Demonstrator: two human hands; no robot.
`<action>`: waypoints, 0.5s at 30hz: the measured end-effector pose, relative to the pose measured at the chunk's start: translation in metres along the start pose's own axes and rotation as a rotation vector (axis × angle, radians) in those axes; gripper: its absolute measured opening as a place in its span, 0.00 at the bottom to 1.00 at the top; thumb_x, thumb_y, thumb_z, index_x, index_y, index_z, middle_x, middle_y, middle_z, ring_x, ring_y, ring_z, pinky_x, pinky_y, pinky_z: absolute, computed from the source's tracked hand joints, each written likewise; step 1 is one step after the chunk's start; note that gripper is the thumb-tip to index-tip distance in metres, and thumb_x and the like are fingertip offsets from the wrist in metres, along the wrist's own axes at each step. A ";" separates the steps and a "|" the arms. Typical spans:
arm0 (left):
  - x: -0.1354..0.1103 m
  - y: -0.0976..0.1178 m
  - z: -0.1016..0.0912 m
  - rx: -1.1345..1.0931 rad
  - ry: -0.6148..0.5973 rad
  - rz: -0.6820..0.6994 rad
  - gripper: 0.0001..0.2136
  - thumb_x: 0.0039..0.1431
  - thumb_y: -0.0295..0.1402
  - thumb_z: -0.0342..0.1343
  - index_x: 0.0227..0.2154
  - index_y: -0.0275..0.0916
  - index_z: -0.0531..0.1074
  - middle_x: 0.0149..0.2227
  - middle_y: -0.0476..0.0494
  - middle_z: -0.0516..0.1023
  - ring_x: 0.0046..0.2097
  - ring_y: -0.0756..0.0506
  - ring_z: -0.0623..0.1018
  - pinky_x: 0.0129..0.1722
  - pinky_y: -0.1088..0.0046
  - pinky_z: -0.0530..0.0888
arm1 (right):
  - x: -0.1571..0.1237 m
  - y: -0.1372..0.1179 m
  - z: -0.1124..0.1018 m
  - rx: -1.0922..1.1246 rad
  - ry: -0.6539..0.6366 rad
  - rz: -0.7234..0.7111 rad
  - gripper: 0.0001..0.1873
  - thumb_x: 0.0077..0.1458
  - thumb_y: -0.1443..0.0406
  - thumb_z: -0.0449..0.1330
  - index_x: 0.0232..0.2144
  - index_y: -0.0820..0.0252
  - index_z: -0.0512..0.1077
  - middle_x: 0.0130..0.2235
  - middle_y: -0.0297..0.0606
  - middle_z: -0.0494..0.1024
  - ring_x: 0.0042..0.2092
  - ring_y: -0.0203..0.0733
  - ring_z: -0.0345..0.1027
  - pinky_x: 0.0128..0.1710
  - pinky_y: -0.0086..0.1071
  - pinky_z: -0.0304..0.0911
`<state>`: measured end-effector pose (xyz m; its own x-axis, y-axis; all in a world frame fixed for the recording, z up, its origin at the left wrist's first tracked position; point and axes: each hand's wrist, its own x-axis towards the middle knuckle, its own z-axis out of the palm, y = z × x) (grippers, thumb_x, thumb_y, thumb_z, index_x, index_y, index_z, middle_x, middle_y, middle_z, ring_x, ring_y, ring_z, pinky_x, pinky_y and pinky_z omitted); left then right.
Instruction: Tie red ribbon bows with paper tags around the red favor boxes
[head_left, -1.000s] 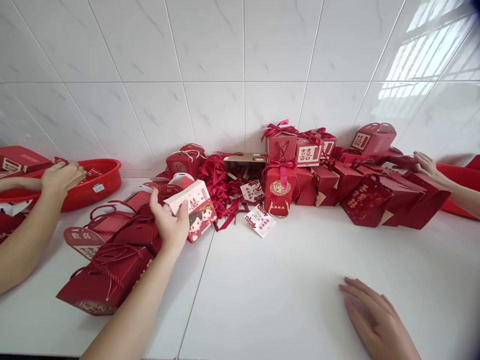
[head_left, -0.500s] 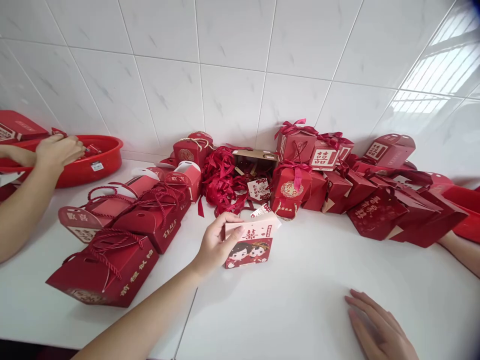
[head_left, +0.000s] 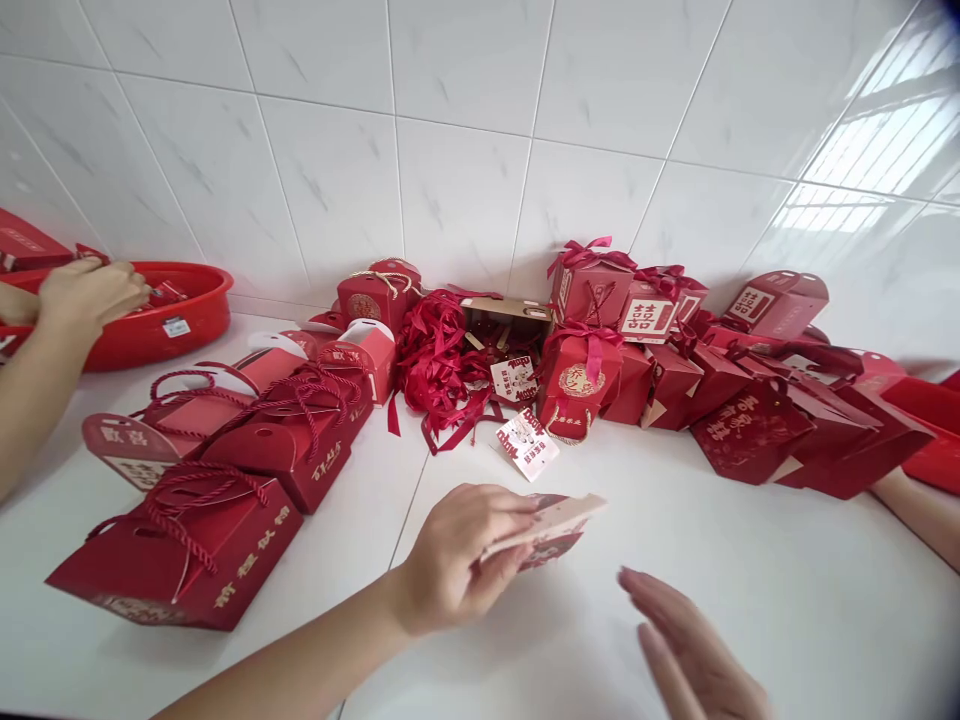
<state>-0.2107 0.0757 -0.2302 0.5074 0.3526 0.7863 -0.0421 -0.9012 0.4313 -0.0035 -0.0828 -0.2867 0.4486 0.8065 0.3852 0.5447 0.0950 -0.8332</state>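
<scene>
My left hand [head_left: 457, 555] grips a small pink-and-red gift box [head_left: 551, 530] with a cartoon couple printed on it, holding it tilted low over the white table [head_left: 675, 520] in front of me. My right hand [head_left: 686, 650] is lifted off the table just right of the box, fingers stretched out and together, holding nothing. A small printed card [head_left: 527, 445] lies on the table just beyond the box.
Red handled gift boxes [head_left: 180, 545] lie at the left, a tangle of red ribbon [head_left: 439, 365] and more red boxes [head_left: 757, 410] along the tiled wall. Another person's hand [head_left: 86, 295] reaches into a red basin [head_left: 169, 325] at far left; a second person's forearm [head_left: 919, 515] shows at right.
My left hand has carried the pink box from the pile at the left to the table's middle and tipped it flat. My right hand has risen off the table toward it.
</scene>
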 end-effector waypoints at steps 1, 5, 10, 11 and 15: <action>-0.001 0.001 0.002 0.036 -0.060 0.076 0.18 0.58 0.28 0.55 0.52 0.43 0.66 0.48 0.40 0.77 0.51 0.42 0.76 0.50 0.64 0.72 | -0.001 -0.011 0.016 0.116 -0.041 -0.023 0.22 0.59 0.55 0.56 0.53 0.54 0.71 0.56 0.43 0.71 0.57 0.53 0.65 0.52 0.43 0.68; -0.005 0.004 0.007 0.115 -0.322 0.157 0.38 0.54 0.47 0.56 0.65 0.39 0.50 0.59 0.30 0.66 0.57 0.33 0.68 0.55 0.52 0.65 | 0.004 -0.042 0.065 0.409 -0.266 -0.081 0.46 0.50 0.45 0.61 0.65 0.55 0.52 0.63 0.47 0.60 0.63 0.58 0.55 0.54 0.46 0.65; -0.005 0.004 0.002 0.173 -0.475 0.049 0.45 0.47 0.45 0.58 0.66 0.41 0.43 0.63 0.29 0.57 0.59 0.28 0.62 0.56 0.46 0.60 | 0.027 -0.072 0.070 0.412 -0.181 0.215 0.26 0.59 0.51 0.54 0.56 0.55 0.68 0.49 0.46 0.76 0.53 0.54 0.69 0.45 0.40 0.72; -0.005 0.004 0.000 0.176 -0.493 0.053 0.45 0.47 0.47 0.59 0.66 0.42 0.45 0.63 0.30 0.57 0.59 0.28 0.62 0.56 0.47 0.59 | 0.031 -0.076 0.067 0.423 -0.177 0.252 0.24 0.59 0.51 0.53 0.52 0.56 0.72 0.45 0.44 0.78 0.49 0.54 0.71 0.44 0.40 0.72; -0.003 0.004 -0.009 0.190 -0.220 0.048 0.27 0.54 0.43 0.55 0.56 0.44 0.60 0.60 0.34 0.60 0.58 0.33 0.63 0.56 0.52 0.59 | 0.037 -0.082 0.058 0.495 -0.164 0.295 0.19 0.59 0.52 0.54 0.44 0.57 0.76 0.40 0.40 0.79 0.44 0.48 0.72 0.44 0.35 0.69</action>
<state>-0.2201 0.0735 -0.2268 0.6837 0.2639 0.6803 0.0809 -0.9540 0.2888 -0.0722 -0.0270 -0.2273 0.3945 0.9158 0.0757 0.0011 0.0819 -0.9966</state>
